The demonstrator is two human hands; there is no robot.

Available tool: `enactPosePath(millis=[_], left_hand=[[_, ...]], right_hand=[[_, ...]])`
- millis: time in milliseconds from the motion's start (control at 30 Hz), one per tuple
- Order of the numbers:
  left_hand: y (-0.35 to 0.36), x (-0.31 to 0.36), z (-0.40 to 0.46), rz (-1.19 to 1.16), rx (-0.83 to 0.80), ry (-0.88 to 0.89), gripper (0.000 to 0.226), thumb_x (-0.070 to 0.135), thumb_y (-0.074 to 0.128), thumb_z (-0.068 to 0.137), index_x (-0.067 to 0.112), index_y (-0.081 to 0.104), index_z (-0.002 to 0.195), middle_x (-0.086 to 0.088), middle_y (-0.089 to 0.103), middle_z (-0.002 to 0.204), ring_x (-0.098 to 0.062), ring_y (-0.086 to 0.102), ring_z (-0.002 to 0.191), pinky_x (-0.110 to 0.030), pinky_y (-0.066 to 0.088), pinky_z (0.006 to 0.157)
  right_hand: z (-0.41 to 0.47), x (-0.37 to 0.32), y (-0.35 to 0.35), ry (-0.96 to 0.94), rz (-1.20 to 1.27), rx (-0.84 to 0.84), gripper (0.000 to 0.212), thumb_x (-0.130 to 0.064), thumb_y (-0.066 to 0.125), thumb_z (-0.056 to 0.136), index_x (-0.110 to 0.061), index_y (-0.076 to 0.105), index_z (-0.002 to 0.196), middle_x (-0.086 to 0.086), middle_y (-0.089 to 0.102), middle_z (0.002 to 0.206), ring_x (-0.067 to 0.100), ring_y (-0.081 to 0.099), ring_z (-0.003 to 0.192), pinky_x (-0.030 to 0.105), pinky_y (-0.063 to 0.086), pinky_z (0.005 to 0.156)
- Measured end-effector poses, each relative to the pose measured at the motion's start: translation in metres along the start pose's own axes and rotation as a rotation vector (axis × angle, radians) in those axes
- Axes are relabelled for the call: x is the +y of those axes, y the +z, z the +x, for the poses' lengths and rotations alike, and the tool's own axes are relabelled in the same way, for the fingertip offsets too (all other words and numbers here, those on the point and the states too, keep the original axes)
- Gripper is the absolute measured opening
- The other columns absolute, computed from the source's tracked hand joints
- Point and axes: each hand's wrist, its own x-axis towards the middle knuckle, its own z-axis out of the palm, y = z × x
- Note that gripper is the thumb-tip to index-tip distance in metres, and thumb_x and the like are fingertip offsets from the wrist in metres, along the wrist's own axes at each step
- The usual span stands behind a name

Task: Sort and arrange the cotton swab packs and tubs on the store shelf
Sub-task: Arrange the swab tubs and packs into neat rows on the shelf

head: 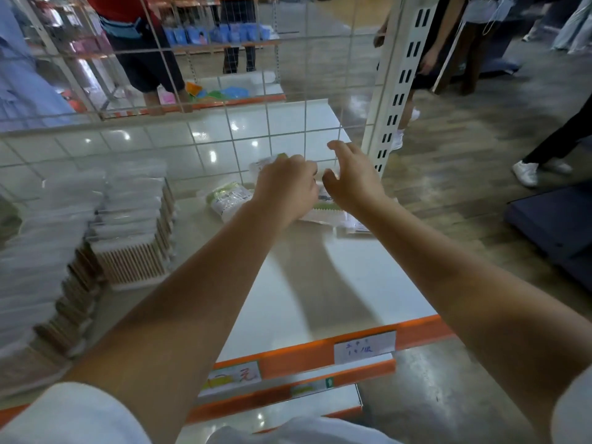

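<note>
A shop is shown: white metal shelves (320, 283) edged with orange price rails (288, 357) carrying paper price labels (364, 347), a slotted white upright post (397, 88), a wire grid back panel (224, 129), stacked clear packs of wooden cotton swabs (128, 232), and further stocked shelving (224, 36) are seen.

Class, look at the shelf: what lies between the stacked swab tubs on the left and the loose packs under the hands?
Head view: only bare white shelf lies between the stacked tubs and the loose packs.
</note>
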Motion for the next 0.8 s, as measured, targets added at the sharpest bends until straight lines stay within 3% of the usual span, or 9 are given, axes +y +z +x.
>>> enactPosePath(millis=[133, 300, 467, 600, 800], left_hand=[[0.006, 0.005, 0.007, -0.02, -0.023, 0.005, 0.03, 0.019, 0.045, 0.091, 0.01, 0.062, 0.114, -0.01, 0.063, 0.107, -0.027, 0.054, 0.099, -0.038, 0.046, 0.083], [0.015, 0.011, 0.019, -0.023, -0.062, -0.01, 0.03, 0.02, 0.042, 0.092, 0.011, 0.061, 0.113, -0.009, 0.061, 0.111, -0.026, 0.052, 0.1, -0.032, 0.038, 0.074], [0.02, 0.012, 0.026, -0.005, -0.131, -0.027, 0.031, 0.02, 0.04, 0.093, 0.011, 0.058, 0.116, -0.009, 0.059, 0.115, -0.027, 0.049, 0.105, -0.035, 0.04, 0.078], [0.023, 0.009, 0.027, -0.014, -0.163, -0.036, 0.031, 0.02, 0.04, 0.093, 0.013, 0.058, 0.117, -0.008, 0.058, 0.118, -0.026, 0.05, 0.107, -0.032, 0.039, 0.079], [0.025, 0.007, 0.029, -0.011, -0.158, -0.044, 0.03, 0.02, 0.041, 0.093, 0.012, 0.059, 0.115, -0.008, 0.058, 0.116, -0.025, 0.051, 0.105, -0.029, 0.036, 0.074]], right_hand=[[0.007, 0.012, -0.003, 0.063, -0.046, 0.078, 0.043, -0.01, 0.044, 0.089, -0.01, 0.042, 0.133, 0.012, 0.049, 0.129, 0.028, 0.044, 0.115, 0.035, 0.037, 0.087], [0.02, 0.033, -0.002, 0.169, -0.106, 0.083, 0.043, -0.023, 0.047, 0.09, -0.01, 0.043, 0.131, 0.012, 0.047, 0.129, 0.029, 0.04, 0.119, 0.039, 0.035, 0.095], [0.03, 0.051, 0.005, 0.307, -0.059, -0.078, 0.043, -0.037, 0.051, 0.089, -0.01, 0.047, 0.122, 0.011, 0.056, 0.117, 0.029, 0.053, 0.105, 0.032, 0.039, 0.075], [0.036, 0.057, 0.003, 0.365, 0.014, -0.2, 0.023, -0.026, 0.057, 0.084, -0.008, 0.055, 0.097, 0.012, 0.059, 0.091, 0.028, 0.058, 0.083, 0.03, 0.04, 0.063], [0.039, 0.056, 0.001, 0.405, 0.032, -0.251, 0.023, -0.023, 0.061, 0.081, -0.004, 0.062, 0.094, 0.011, 0.058, 0.083, 0.025, 0.057, 0.076, 0.028, 0.042, 0.06]])
